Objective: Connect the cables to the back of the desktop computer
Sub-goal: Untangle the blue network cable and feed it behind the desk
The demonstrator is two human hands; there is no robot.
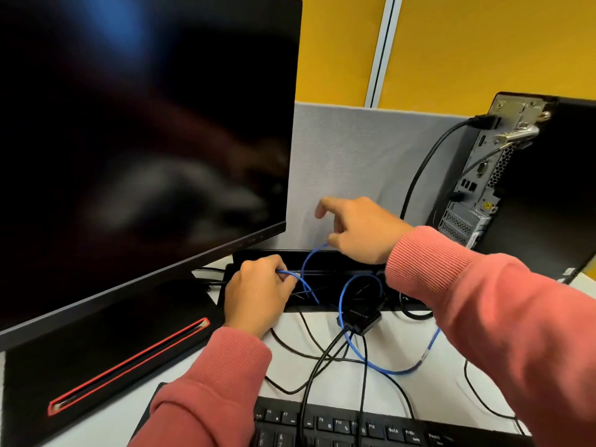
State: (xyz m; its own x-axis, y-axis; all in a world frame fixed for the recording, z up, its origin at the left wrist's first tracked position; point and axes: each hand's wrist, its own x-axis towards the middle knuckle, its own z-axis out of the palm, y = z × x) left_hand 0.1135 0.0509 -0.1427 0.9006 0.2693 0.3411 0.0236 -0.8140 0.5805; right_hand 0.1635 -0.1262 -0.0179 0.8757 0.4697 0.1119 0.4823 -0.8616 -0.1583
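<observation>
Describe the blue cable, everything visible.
The blue cable is thin, round and looks plastic-jacketed. It loops slackly over the white desk and black cables, and rises at the black cable tray. The left hand pinches one stretch, the right hand holds another. Its ends are hidden.
</observation>
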